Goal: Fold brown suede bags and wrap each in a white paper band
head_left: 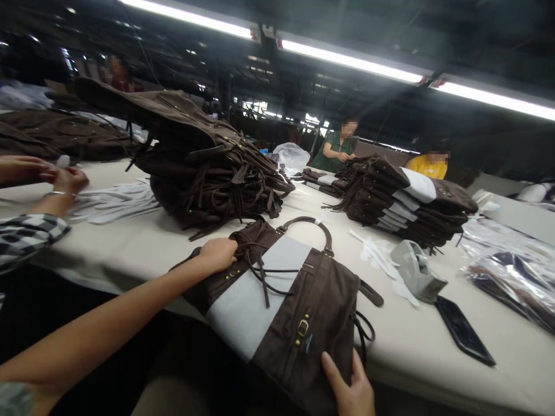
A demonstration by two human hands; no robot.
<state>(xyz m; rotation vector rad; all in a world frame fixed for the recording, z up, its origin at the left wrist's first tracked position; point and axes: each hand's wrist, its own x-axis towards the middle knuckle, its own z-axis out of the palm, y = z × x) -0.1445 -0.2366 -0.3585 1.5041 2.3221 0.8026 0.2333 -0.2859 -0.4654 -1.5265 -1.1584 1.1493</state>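
The step in hand looks like holding and positioning a brown handbag [323, 300], which lies slanted at the near edge of the cloth-covered table [403, 352], its lower part reaching out past that edge. The left hand [218, 254] is clenched on the bag's far-left side, beside the dark cords [262, 277] that trail over the pale wrap [245, 315] around its middle. The right hand [353, 393] grasps the near-right end, thumb on the front face and fingers round the side. The arched handle [323, 228] lies toward the back. From this hold, any shift or turn would call for both hands moving together — the overhanging part seems to need support — while the loose cords and wrap are kept from snagging or slipping. Further right sit a tape dispenser [418, 274] and a black phone [463, 332], with a stack of wrapped bags [390, 196] behind; to the left, a co-worker's hands [71, 179] are near some white strips [117, 202].
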